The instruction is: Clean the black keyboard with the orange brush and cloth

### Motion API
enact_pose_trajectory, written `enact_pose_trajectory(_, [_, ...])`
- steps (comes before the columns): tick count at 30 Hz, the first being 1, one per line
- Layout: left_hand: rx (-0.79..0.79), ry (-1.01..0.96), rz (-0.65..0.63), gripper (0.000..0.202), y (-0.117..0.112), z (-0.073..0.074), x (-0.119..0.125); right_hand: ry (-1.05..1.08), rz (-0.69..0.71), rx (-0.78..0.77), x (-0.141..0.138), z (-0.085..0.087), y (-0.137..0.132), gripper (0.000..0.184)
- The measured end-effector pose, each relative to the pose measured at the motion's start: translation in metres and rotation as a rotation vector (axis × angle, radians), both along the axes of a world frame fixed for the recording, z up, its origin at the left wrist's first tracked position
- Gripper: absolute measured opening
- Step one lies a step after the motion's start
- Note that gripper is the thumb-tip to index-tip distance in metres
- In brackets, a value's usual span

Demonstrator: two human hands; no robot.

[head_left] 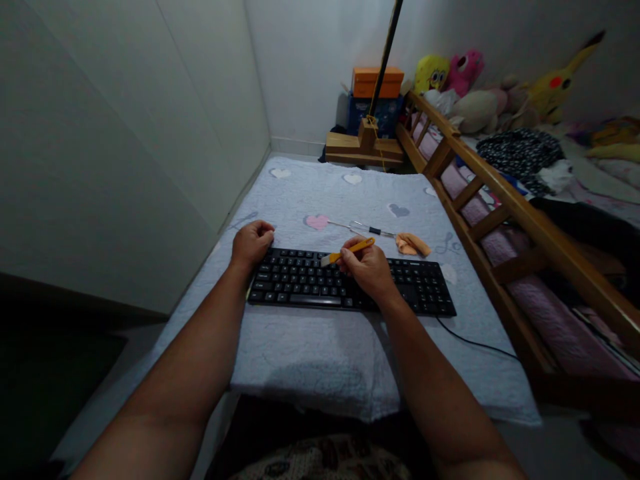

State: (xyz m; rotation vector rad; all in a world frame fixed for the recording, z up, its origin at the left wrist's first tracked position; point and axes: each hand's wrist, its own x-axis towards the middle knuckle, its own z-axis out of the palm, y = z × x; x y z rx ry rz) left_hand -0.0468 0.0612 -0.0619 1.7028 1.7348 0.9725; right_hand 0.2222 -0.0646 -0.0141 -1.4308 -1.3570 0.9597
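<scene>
The keyboard (300, 283) lies on the blanket (310, 347). The left hand (251, 243), curled closed, rests at its top-left corner. The right hand (369, 270) pinches a brush (347, 251), bristles on the upper middle keys. Brushing seems partway, though the light is too dim to show dust. A cloth (413, 244) lies just beyond.

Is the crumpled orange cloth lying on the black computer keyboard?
No, the orange cloth lies on the pale blanket beyond the far edge of the black keyboard.

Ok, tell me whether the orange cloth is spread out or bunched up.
Bunched up: the orange cloth lies in a small wrinkled heap on the blanket, just beyond the keyboard and its far edge.
</scene>
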Motion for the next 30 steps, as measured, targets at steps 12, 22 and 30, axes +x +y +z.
enact_pose_trajectory(12, [-0.004, 0.01, 0.001, 0.024, 0.001, -0.002, -0.001, -0.328, -0.146, 0.12, 0.013, 0.01, -0.004, 0.01])
enact_pose_trajectory(22, [-0.01, 0.004, 0.002, 0.023, 0.002, -0.003, -0.001, -0.276, -0.056, 0.082, 0.006, 0.0, -0.003, 0.01])
enact_pose_trajectory(30, [-0.008, 0.0, 0.014, 0.024, 0.003, -0.005, -0.002, -0.476, -0.19, 0.128, 0.036, 0.009, -0.005, 0.013])
